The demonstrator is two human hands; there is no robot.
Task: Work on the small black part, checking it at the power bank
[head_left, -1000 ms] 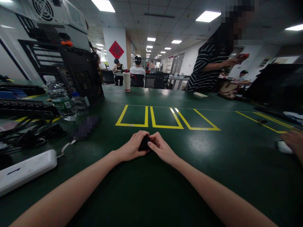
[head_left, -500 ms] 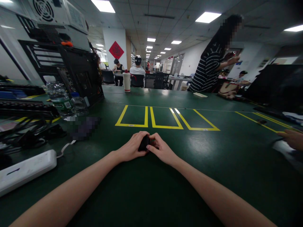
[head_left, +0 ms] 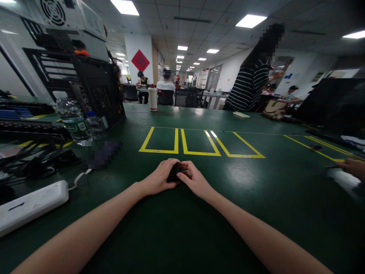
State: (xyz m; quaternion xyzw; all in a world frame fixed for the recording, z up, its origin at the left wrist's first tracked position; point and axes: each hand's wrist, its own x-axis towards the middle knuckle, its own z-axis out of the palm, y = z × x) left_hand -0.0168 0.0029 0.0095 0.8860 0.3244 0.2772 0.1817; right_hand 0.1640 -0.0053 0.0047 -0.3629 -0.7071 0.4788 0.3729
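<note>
A small black object (head_left: 173, 174) sits between my two hands at the middle of the green table (head_left: 182, 228); its kind is hard to make out because the fingers cover much of it. My left hand (head_left: 158, 177) wraps around its left side, thumb low and fingers over the top. From the right, my right hand (head_left: 196, 180) pinches its edge with thumb and curled fingertips. Just beyond the hands lie three frames of yellow tape (head_left: 201, 153) on the tabletop.
To the left stand water bottles (head_left: 74, 123), an open computer case (head_left: 98, 89) and a white power strip (head_left: 34, 205) among cables. A cup (head_left: 153, 99) is at the far edge. Another person's hand (head_left: 352, 167) enters at right; a person in stripes (head_left: 246, 87) stands beyond the table.
My hands stay almost in place around the black object, with only a slight shift of the right fingers. The standing person in stripes has moved a little left.
</note>
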